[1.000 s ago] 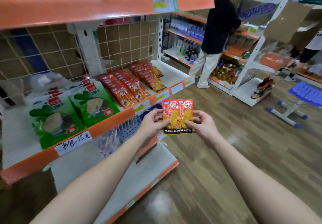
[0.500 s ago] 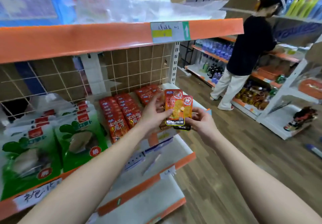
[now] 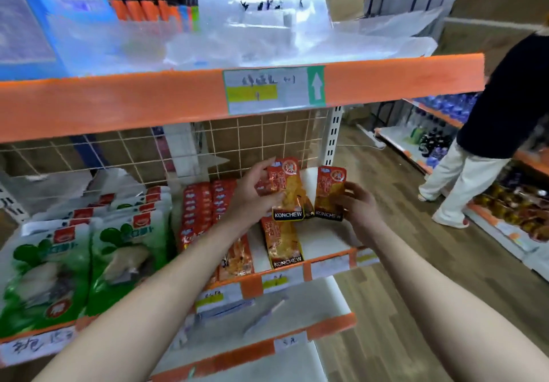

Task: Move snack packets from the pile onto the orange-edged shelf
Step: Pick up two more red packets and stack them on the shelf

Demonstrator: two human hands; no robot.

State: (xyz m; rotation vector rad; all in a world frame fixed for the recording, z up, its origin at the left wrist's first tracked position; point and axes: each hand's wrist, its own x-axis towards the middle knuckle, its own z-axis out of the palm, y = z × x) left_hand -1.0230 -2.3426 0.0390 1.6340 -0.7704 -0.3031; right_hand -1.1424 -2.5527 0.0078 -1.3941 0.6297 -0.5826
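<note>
Packets fill both my hands, held over the right end of the shelf (image 3: 326, 234) in the middle of the frame. My left hand (image 3: 252, 194) grips one packet (image 3: 286, 187), fingers curled round its left edge. It stands upright, orange, with KONCHEW on a black band at the bottom. My right hand (image 3: 361, 206) pinches a second packet (image 3: 329, 193) by its right edge, also upright, just right of the first. Their lower corners come close together; I cannot tell whether they touch.

Below the first one, a third packet (image 3: 282, 243) lies flat on the white shelf, its black band against the orange front edge. Left of it run rows of red packs (image 3: 197, 209), partly hidden by my left forearm. Further left, toward the lower left of the frame, lie green bags (image 3: 118, 251).

Across the upper frame runs the top shelf (image 3: 401, 80), also orange-edged, with a label (image 3: 267, 90) bearing a white arrow on green. At the right edge a person (image 3: 490, 114) in a dark top and pale trousers stands by another rack.
</note>
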